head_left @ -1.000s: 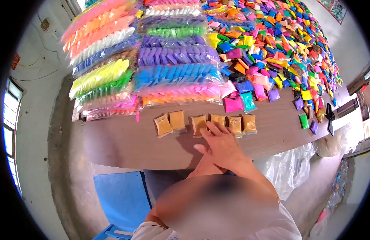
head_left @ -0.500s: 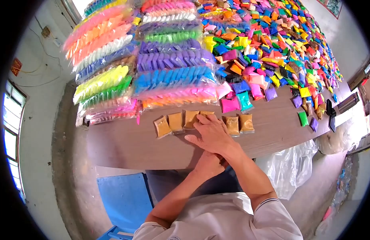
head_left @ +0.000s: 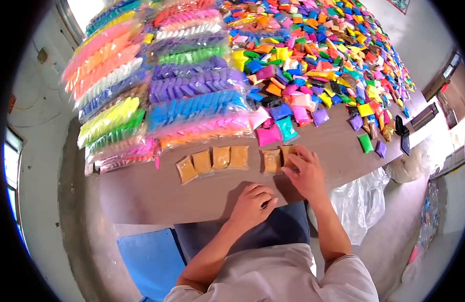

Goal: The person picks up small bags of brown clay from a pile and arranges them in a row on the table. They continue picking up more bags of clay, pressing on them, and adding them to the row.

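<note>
Several mustard-brown packets in clear wrap lie in a row near the table's front edge. A left group (head_left: pixel 221 157) stands apart from a pair on the right, whose inner packet is the left one (head_left: pixel 271 161). My right hand (head_left: pixel 308 173) is over the pair's outer packet (head_left: pixel 288 151), fingers apart and fingertips at its right side, partly covering it. Closer to me, my left hand (head_left: pixel 251 205) rests at the table edge with its fingers curled in. A dark spot shows inside that curl; whether it is an object or shadow I cannot make out.
Long clear bags of colour-sorted packets (head_left: pixel 197 108) are stacked at the back left. A large heap of loose coloured packets (head_left: pixel 313 60) fills the back right. A black holder (head_left: pixel 402 135) stands at the right edge. Plastic sheeting (head_left: pixel 363 206) hangs below; a blue chair (head_left: pixel 149 259) is at left.
My right hand has moved right, from the left group's end packet to the outermost right packet. My hands, crossed before, are now apart. The view has shifted slightly.
</note>
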`<action>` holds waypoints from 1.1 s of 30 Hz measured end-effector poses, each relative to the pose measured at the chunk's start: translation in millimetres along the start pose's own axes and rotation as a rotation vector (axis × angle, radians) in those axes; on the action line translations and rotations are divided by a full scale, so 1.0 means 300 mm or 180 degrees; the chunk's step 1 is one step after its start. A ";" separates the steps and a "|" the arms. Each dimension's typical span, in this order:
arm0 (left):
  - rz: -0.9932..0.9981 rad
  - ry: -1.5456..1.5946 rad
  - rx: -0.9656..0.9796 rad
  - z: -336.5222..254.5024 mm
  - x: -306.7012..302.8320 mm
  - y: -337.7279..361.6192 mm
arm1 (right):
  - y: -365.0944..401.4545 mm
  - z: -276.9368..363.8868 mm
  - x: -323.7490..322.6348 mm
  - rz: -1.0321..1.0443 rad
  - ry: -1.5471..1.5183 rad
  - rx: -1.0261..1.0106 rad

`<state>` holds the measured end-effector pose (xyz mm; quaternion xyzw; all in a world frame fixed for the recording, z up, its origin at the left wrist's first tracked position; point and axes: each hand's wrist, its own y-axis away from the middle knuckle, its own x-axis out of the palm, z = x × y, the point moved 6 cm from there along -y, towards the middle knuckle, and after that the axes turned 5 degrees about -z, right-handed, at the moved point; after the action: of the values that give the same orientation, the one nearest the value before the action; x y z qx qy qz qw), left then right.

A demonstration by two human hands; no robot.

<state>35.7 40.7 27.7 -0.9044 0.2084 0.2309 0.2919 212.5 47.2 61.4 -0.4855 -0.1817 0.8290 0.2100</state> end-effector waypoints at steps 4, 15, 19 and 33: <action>-0.0143 -0.0152 -0.0026 0.003 0.003 0.002 | -0.001 0.023 0.078 -0.0160 -0.0192 -0.0294; -0.0113 -0.0252 0.0106 -0.026 -0.005 -0.005 | -0.008 0.003 0.114 -0.0669 -0.0768 0.0163; -0.0143 -0.0321 0.0028 -0.028 0.006 -0.012 | 0.001 -0.049 0.118 -0.0880 -0.1146 0.0545; 0.1238 0.0035 0.0162 -0.069 0.275 -0.236 | -0.145 -0.201 0.033 -0.0781 -0.1708 0.0653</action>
<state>144.5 60.2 28.8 -0.8407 0.3866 0.2726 0.2635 268.7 95.1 48.3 -0.2000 -0.2033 0.9100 0.3010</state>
